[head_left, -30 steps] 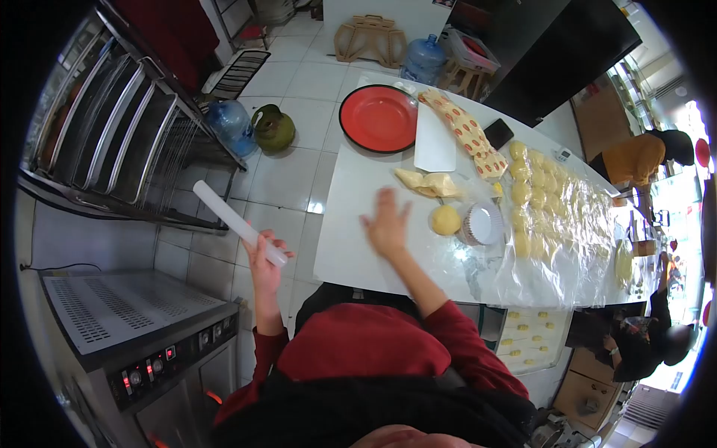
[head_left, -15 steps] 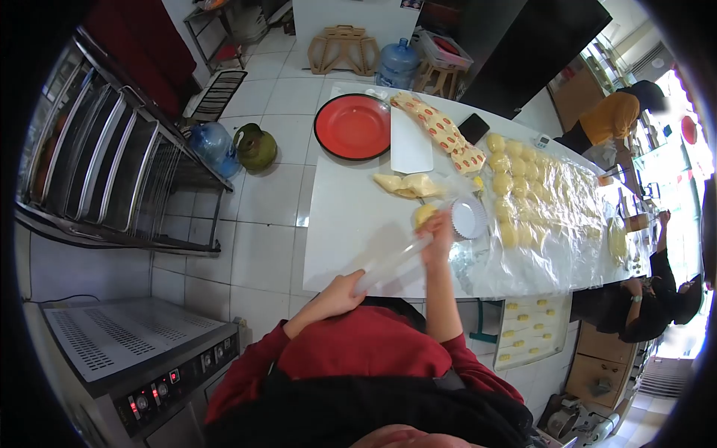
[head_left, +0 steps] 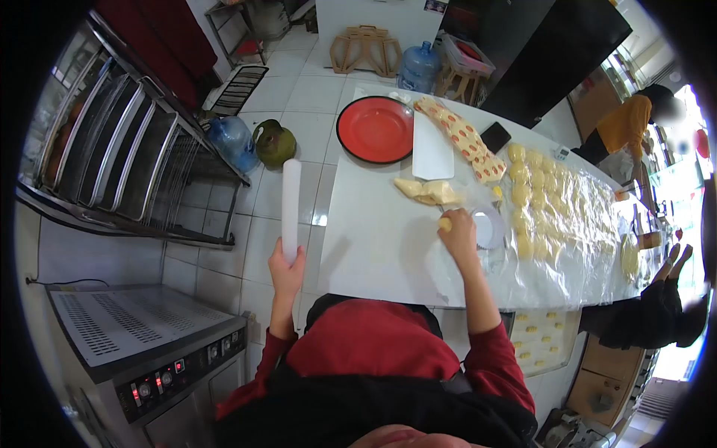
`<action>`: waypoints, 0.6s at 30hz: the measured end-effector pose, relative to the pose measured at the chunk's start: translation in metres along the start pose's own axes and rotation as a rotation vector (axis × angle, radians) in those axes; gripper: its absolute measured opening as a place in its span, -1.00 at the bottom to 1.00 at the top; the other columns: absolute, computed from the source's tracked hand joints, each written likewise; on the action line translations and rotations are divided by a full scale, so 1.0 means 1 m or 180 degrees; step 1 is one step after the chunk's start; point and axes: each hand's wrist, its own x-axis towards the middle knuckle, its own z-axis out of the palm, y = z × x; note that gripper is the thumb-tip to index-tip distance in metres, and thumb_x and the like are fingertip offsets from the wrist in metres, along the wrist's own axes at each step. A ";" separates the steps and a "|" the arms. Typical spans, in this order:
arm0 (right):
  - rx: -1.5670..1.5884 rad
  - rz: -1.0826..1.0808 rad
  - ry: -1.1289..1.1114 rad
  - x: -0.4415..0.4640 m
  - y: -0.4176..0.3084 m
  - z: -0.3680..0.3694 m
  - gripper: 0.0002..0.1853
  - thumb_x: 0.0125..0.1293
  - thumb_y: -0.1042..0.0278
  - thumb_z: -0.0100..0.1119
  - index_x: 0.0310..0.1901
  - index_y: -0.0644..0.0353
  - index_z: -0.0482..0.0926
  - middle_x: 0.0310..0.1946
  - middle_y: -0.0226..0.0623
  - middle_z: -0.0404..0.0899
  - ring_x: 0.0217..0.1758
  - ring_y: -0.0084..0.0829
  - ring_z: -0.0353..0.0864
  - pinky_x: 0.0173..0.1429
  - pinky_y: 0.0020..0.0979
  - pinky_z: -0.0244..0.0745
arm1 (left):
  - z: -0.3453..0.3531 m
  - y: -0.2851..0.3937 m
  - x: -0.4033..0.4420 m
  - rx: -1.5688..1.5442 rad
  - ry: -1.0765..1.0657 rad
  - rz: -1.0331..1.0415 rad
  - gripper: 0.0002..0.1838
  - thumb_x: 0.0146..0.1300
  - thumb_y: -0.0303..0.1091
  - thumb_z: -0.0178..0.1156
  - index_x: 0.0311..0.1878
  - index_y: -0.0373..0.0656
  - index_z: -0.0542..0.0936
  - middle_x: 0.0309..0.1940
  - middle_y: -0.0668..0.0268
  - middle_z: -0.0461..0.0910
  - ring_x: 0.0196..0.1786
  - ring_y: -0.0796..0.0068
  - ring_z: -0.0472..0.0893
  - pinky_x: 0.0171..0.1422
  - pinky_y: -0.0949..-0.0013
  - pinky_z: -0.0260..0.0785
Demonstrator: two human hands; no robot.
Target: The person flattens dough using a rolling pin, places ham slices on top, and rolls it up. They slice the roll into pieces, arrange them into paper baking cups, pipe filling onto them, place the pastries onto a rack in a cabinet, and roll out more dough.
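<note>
My left hand [head_left: 287, 270] is wrapped round the lower end of a smooth white rolling pin [head_left: 291, 205], which stands roughly upright beyond the table's left edge. Over the table, my right hand [head_left: 461, 234] has its fingers closed on a small yellow dough ball [head_left: 444, 224], partly hidden by the fingers. Right beside that hand is a round white fluted container [head_left: 489, 228]. A pale yellow, soft-looking piece [head_left: 426, 190] lies just behind it. Farther right, several rows of dough balls [head_left: 538, 179] sit under clear plastic sheeting [head_left: 567, 261].
A red plate [head_left: 376, 130], white tray [head_left: 433, 153], patterned cloth [head_left: 464, 140] and phone [head_left: 495, 138] lie on the white table [head_left: 366, 254]. At left stand a tray rack [head_left: 134, 149] and an oven [head_left: 149, 336]. Co-workers [head_left: 624, 123] are at right.
My right hand has let go of the rolling pin and taken the dough ball. My left hand has swung the pin left and upright, off the table. The view has shifted slightly.
</note>
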 end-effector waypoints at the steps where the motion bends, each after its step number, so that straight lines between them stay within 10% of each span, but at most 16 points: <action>1: 0.0132 -0.0096 0.0056 -0.011 -0.024 -0.009 -0.71 -0.17 0.49 0.22 -0.29 0.21 0.51 -0.24 -0.09 0.46 -0.10 -0.10 0.42 -0.05 -0.21 0.39 | -0.001 -0.002 -0.002 -0.0038 0.0037 -0.0088 -0.86 0.08 -0.46 0.15 -0.37 -0.27 0.40 -0.65 0.23 0.45 -0.58 0.51 0.44 -0.47 0.43 0.27; 10: -0.0363 -0.1402 -0.0934 -0.046 -0.077 0.051 -0.06 -0.14 0.20 0.38 0.31 -0.21 0.06 0.16 -0.23 0.21 0.20 -0.12 0.18 0.07 0.01 0.26 | 0.007 0.000 -0.004 0.0187 -0.0148 -0.0224 -0.86 0.07 -0.46 0.16 -0.42 -0.26 0.38 -0.71 0.20 0.39 -0.65 0.44 0.39 -0.52 0.40 0.23; 15: -0.0817 -0.0748 0.0597 0.033 -0.028 0.010 -0.19 -0.17 0.24 0.39 0.21 -0.11 0.25 0.14 -0.23 0.24 0.23 -0.06 0.16 0.24 -0.07 0.07 | 0.011 0.003 -0.005 0.0293 -0.0137 -0.0197 -0.84 0.06 -0.43 0.16 -0.42 -0.26 0.39 -0.71 0.15 0.38 -0.67 0.32 0.39 -0.53 0.36 0.23; 18: -0.0768 -0.0818 0.0308 0.066 0.025 0.034 -0.42 -0.13 0.40 0.31 0.04 -0.02 0.41 0.06 -0.25 0.29 0.18 -0.15 0.22 0.22 -0.10 0.10 | 0.016 0.001 -0.002 0.0215 -0.0107 -0.0091 -0.85 0.07 -0.42 0.16 -0.41 -0.26 0.39 -0.70 0.16 0.39 -0.67 0.31 0.40 -0.52 0.36 0.24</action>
